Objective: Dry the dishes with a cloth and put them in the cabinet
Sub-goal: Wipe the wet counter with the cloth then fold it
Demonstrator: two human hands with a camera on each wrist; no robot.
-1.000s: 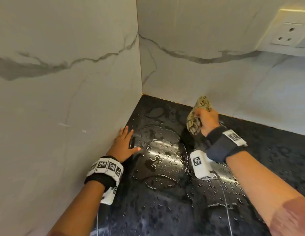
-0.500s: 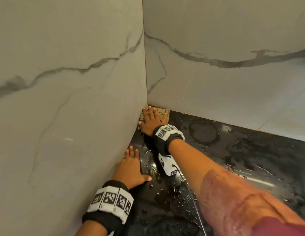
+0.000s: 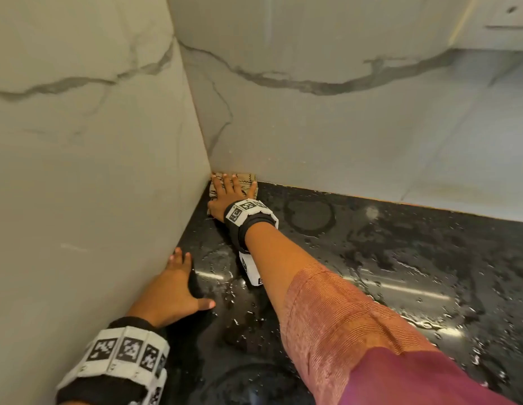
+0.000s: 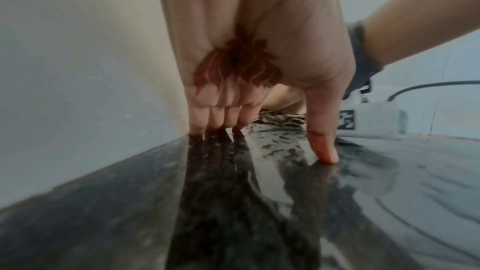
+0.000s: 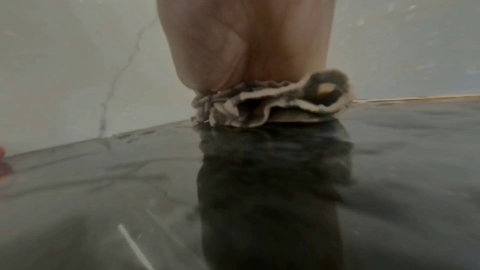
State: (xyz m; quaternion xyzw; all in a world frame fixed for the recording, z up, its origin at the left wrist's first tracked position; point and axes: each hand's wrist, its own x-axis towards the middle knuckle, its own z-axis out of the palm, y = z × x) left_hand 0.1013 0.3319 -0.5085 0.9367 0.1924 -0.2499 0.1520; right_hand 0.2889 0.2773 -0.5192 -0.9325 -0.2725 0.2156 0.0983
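Note:
A beige patterned cloth [image 3: 245,180] lies bunched in the far corner of the wet black counter [image 3: 371,258], where the two marble walls meet. My right hand [image 3: 226,192] lies flat on top of it with straight spread fingers, pressing it down; the right wrist view shows the crumpled cloth [image 5: 272,104] squeezed under the palm. My left hand [image 3: 174,285] rests flat on the counter beside the left wall, fingers straight and thumb stuck out; its fingertips [image 4: 221,122] touch the wet stone and hold nothing. No dishes are in view.
Marble wall [image 3: 93,171] closes the left side and marble backsplash [image 3: 342,141] the rear. Water drops and a ring-shaped mark [image 3: 308,214] cover the counter. A wall socket [image 3: 508,13] sits at the top right. The counter runs on to the right.
A second ago my right hand held the bunched cloth above the counter; it then moved into the far corner and flattened on the cloth. My left hand stayed planted by the wall.

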